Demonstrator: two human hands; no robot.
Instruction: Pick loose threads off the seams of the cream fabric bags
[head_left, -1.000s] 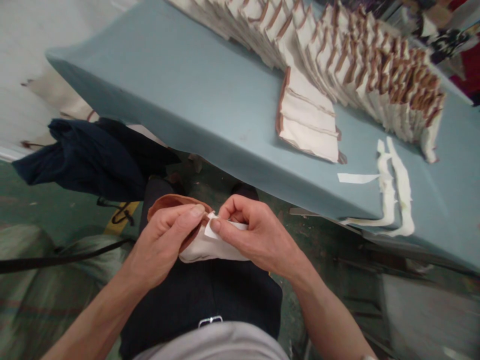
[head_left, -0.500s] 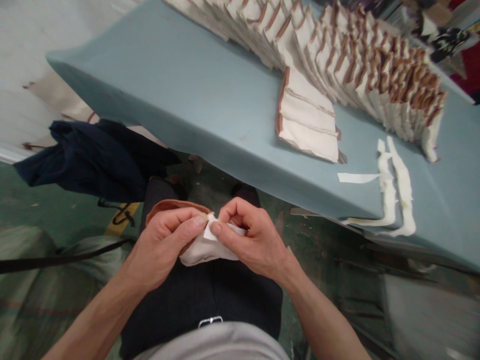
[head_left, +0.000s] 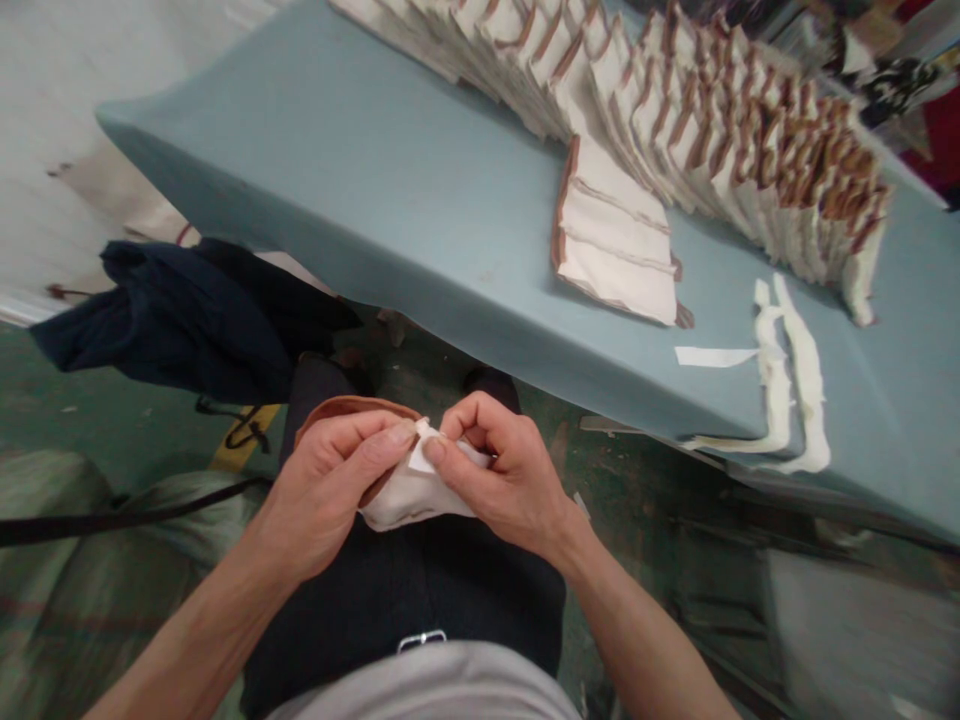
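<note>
A small piece of white cloth with brown edging [head_left: 409, 502] is held above my lap between both hands. My left hand [head_left: 330, 480] pinches its upper edge between thumb and forefinger, with a brown flap curving behind the knuckles. Close beside it, my right hand [head_left: 499, 470] pinches a short white strip [head_left: 422, 455] against the same edge. The two thumbs nearly meet at a small pale tip. My right hand's palm side and part of the cloth are hidden by the fingers.
A blue-grey covered table [head_left: 360, 200] runs across in front of me. Along its far side stands a long row of white and brown cloth pieces [head_left: 675, 140]. One folded piece [head_left: 619, 235] lies nearer, beside white strips [head_left: 806, 390]. Dark blue fabric [head_left: 187, 310] hangs at left.
Both hands keep their pinch at almost the same spot. The white strip's end under my right thumb has shifted slightly upward. The table's contents look unmoved.
</note>
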